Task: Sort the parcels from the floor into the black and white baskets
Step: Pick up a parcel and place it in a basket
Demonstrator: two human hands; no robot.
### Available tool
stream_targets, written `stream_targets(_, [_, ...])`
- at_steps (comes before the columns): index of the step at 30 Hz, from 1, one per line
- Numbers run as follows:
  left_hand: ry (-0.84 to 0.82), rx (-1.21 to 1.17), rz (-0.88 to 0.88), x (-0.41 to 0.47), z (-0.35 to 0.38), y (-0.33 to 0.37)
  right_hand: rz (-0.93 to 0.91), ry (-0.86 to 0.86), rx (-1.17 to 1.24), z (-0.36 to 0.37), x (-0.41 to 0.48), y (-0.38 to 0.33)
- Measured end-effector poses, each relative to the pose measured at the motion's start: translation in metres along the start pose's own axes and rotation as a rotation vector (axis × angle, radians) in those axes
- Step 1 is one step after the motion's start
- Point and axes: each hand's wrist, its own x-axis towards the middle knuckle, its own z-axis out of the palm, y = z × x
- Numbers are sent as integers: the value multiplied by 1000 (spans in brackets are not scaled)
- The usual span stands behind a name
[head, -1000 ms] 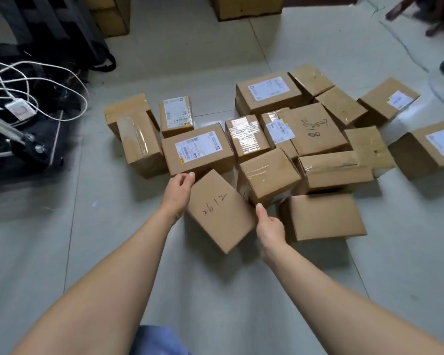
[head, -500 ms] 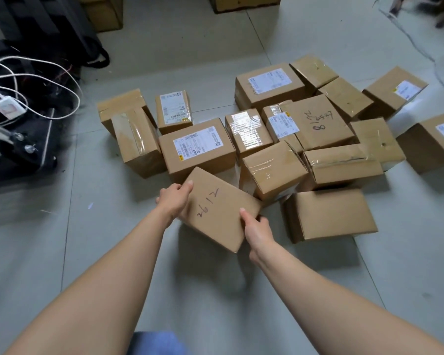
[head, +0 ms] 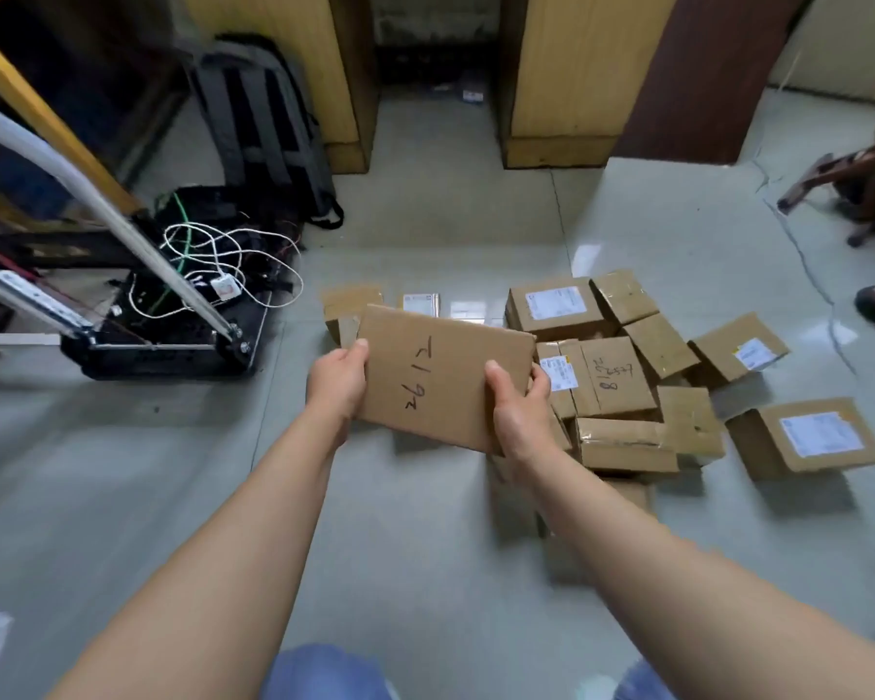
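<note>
Above the grey floor (head: 425, 548), just in front of the pile, one brown box (head: 445, 378) with handwritten figures on top hangs in the air between two hands. The left hand (head: 337, 381) clasps its left edge and the right hand (head: 519, 406) its right edge, each with the thumb on top and the fingers curled underneath.

Toward the floor's right side lies a pile of boxes (head: 625, 444), at least eleven of them. Five show white labels and one bears writing.

Half a second ago the held box leaned against the near edge of the pile with the hands closing on its sides. Now it is lifted clear.

It hides some boxes behind it. The right forearm covers another, blurred one. One backpack (head: 264, 128) stands far left.
</note>
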Motion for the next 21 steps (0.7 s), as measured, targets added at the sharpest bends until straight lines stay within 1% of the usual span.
stream_targets(7, [69,-52,83,-118,-109,155,-108,-72,-31,-6,-129,-164])
stream_targets(12, [149,-197,69,-193,-203,236,-193,-173,-56,13,-226,-261])
stream_targets(16, [271,-270,105,-244,-276,273,-250,-290,-68,42,-292,-311])
stream_targets(21, [483,-366,128,-309,-360,272,-337,-502,-154,87,-364,-339])
